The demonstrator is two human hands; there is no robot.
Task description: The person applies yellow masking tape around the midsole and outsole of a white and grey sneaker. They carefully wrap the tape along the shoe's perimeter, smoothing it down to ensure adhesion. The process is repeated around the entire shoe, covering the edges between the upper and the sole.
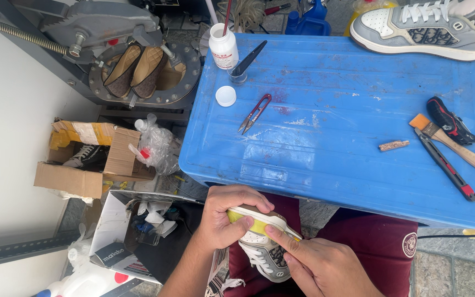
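My left hand (227,215) grips a grey and white sneaker (263,247) held sole-up over my lap, fingers curled over its white sole edge. A yellow strip (257,224) runs along that sole edge. My right hand (317,263) lies below it, with a fingertip pressing on the strip and the sole. The shoe's laced upper shows between both hands. Both hands sit just in front of the near edge of the blue plastic table (347,88).
On the table lie red thread snips (254,113), a white bottle (223,47), its cap (226,95), a brush (449,141), a red and black utility knife (446,166) and a matching sneaker (427,27). A shoe press (138,66) and open cardboard boxes (92,157) stand left.
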